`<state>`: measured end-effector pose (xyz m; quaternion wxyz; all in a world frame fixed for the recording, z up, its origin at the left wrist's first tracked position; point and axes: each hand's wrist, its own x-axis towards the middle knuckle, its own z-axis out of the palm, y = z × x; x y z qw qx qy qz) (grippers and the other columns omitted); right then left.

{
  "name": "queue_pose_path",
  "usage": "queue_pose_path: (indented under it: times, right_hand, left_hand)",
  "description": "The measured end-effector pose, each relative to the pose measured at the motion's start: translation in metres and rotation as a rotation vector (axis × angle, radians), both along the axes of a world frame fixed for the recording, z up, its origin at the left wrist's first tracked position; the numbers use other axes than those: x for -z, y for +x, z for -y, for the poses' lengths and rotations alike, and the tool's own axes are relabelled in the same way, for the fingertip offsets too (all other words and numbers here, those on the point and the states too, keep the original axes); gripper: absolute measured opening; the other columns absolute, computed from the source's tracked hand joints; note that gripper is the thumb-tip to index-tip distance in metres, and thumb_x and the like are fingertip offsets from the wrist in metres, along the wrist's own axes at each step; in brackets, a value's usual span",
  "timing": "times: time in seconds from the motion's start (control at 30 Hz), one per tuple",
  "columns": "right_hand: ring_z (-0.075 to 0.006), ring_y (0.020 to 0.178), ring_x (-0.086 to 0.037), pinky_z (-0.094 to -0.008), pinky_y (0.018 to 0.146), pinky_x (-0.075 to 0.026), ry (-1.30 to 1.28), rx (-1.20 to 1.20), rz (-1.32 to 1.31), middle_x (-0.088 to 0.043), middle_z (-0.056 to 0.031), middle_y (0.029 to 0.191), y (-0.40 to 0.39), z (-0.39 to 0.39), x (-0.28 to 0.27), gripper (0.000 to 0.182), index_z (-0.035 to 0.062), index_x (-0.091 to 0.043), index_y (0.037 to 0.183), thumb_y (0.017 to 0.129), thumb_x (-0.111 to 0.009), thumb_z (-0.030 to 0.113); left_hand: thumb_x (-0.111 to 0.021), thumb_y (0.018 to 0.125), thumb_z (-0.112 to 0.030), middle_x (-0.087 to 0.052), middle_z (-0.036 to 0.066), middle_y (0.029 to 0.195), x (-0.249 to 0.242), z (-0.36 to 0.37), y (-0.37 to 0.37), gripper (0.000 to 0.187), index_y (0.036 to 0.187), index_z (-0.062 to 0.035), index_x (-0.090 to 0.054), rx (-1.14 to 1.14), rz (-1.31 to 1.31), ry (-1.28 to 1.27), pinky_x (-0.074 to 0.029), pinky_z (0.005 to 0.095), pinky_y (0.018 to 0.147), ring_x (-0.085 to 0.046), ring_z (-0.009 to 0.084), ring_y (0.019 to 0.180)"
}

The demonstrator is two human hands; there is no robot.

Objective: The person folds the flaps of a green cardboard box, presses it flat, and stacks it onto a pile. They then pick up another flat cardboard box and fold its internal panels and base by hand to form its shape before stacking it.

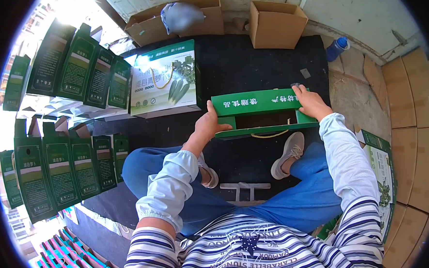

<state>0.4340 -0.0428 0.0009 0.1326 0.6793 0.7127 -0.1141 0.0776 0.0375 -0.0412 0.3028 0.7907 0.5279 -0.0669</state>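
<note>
A green cardboard gift box (261,100) stands in front of me, its top partly open onto a dark inside. White printed characters run along its far flap, and a yellow cord handle (269,135) hangs on the near side. My left hand (207,127) grips the left end, thumb lying along the near corner and fingers against the side. At the opposite end my right hand (313,102) is closed over the right corner, with fingertips on the far flap. The lower part of the box is hidden by its top.
A finished-looking carton (162,83) printed with green radishes stands to the left, beside rows of green boxes (79,68). Brown cartons (278,26) stand along the back wall. A blue bottle (336,48) is at the back right. Black cloth (249,64) covers the floor.
</note>
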Motion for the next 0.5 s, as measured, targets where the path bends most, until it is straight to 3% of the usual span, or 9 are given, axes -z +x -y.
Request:
queue_pose_path:
  times: [0.13, 0.23, 0.37, 0.5]
  right_hand:
    - [-0.037, 0.105, -0.059, -0.0399, 0.086, -0.051, -0.01, 0.008, 0.0, -0.037, -0.0277, 0.138, -0.002, 0.001, -0.002, 0.079, 0.0027, -0.032, 0.138, 0.071, -0.073, 0.008]
    - [-0.0359, 0.107, -0.058, -0.0396, 0.089, -0.05, -0.012, 0.024, -0.021, -0.037, -0.0254, 0.14, -0.003, 0.0, 0.0, 0.081, 0.0053, -0.032, 0.14, 0.07, -0.074, 0.009]
    - [-0.033, 0.113, -0.055, -0.0391, 0.096, -0.045, -0.074, -0.005, -0.109, -0.036, -0.0191, 0.142, 0.01, 0.001, -0.018, 0.089, 0.0119, -0.029, 0.143, 0.069, -0.077, 0.013]
    - [-0.0319, 0.116, -0.053, -0.0389, 0.098, -0.044, -0.119, 0.087, -0.044, -0.034, -0.0162, 0.144, 0.01, 0.005, -0.03, 0.099, 0.0151, -0.025, 0.145, 0.064, -0.081, 0.018]
  left_hand:
    - [-0.079, 0.065, -0.048, -0.063, 0.026, 0.104, 0.002, 0.002, 0.001, 0.121, 0.141, 0.0113, -0.006, -0.007, -0.022, 0.023, -0.051, 0.0398, 0.079, -0.063, 0.0362, 0.098]
    - [-0.08, 0.064, -0.048, -0.066, 0.02, 0.093, 0.005, 0.004, 0.002, 0.123, 0.14, 0.0135, -0.006, 0.005, -0.072, 0.106, -0.053, 0.0361, 0.071, -0.067, 0.0307, 0.087]
    - [-0.077, 0.068, -0.048, -0.067, 0.02, 0.094, 0.006, 0.006, 0.0, 0.118, 0.141, 0.012, -0.006, 0.01, -0.062, 0.099, -0.053, 0.0372, 0.072, -0.067, 0.0314, 0.087]
    - [-0.071, 0.073, -0.053, -0.063, 0.027, 0.104, -0.003, 0.0, -0.001, 0.108, 0.141, 0.0084, -0.013, -0.031, -0.009, 0.022, -0.051, 0.0415, 0.079, -0.063, 0.0363, 0.097]
